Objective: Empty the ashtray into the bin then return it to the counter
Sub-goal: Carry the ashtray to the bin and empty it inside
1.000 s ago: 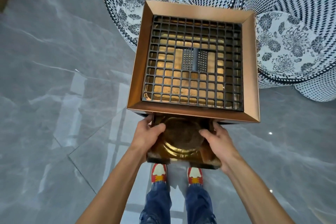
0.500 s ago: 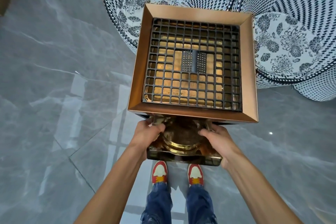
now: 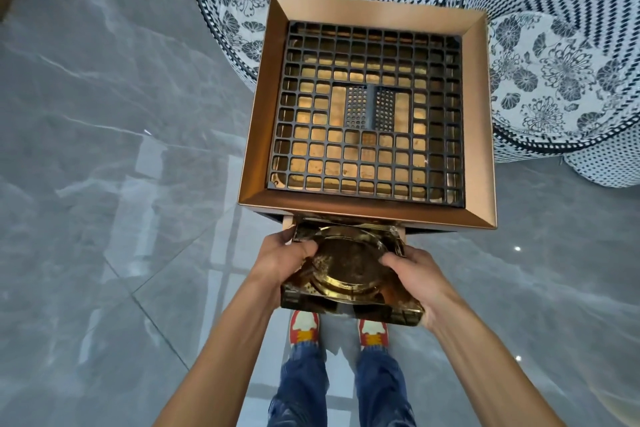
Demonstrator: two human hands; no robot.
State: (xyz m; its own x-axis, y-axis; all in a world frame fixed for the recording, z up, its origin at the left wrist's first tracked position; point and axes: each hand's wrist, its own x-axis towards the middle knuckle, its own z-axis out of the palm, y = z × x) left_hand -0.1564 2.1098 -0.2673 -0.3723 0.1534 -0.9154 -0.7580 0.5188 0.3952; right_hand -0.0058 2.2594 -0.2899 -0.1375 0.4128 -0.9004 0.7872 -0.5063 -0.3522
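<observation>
Standing on grey marble floor, the person shows blue jeans and red-and-white shoes at the bottom of the view. Above the shoes, both hands grasp the ashtray: the left hand clasps its left edge, thumb on top, and the right hand grips the right edge likewise. It is a square, gold, mirror-like tray with a round sunken dish, stained brown with ash, its far end under the bin's copper rim. Beyond, the bin's top holds a black grid over a gold pan. Behind stand blue-and-white patterned chairs. No writing is readable anywhere.
</observation>
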